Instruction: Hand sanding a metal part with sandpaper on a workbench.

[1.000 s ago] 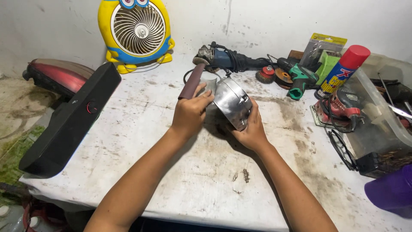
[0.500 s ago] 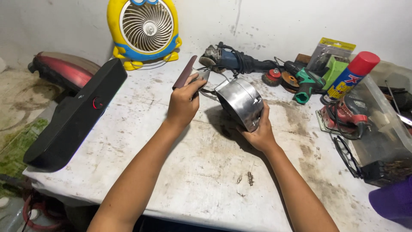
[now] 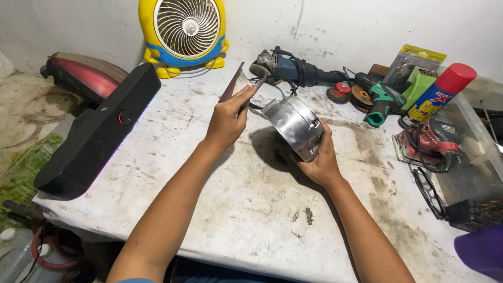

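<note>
A round shiny metal part (image 3: pixel 293 124), like a polished housing, is lifted off the white table (image 3: pixel 251 209) and tilted. My right hand (image 3: pixel 319 160) grips it from below and behind. My left hand (image 3: pixel 228 118) holds a folded sheet of sandpaper (image 3: pixel 236 86), dark red-brown on one side and pale on the other, raised just left of the metal part. The sheet does not touch the metal.
A black speaker bar (image 3: pixel 97 136) lies along the left edge. A yellow and blue fan (image 3: pixel 183 31) stands at the back. An angle grinder (image 3: pixel 293 68), wire brush wheels (image 3: pixel 348 94), a green drill (image 3: pixel 382 99), a spray can (image 3: pixel 437 94), an orange sander (image 3: pixel 429 139) and a clear bin (image 3: pixel 477 173) crowd the right.
Both hands have lifted higher off the table. The metal part has tilted up, and the sandpaper has come away from it to the left.
</note>
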